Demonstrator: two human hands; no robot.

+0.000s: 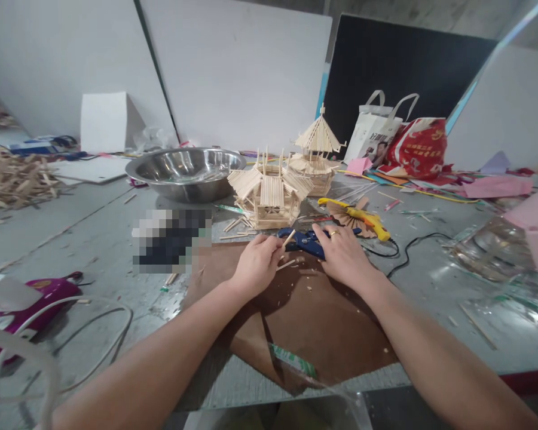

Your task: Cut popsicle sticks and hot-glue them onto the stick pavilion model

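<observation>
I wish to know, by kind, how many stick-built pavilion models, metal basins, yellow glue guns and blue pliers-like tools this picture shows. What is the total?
Stick-built pavilion models: 2
Metal basin: 1
Yellow glue gun: 1
Blue pliers-like tool: 1
Total: 5

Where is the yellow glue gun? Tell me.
In the head view, the yellow glue gun lies right of centre, just beyond the right hand.

A pixelated patch [168,239] conceals what lies left of the brown sheet [332,322]. The left hand [259,263] covers 1 end of a thin stick [289,240]; the right hand [345,255] hides part of the blue tool [305,242], perhaps its handles. The front model [271,194] partly blocks the rear model [319,138]. The left edge crops the stick pile [15,186].
</observation>
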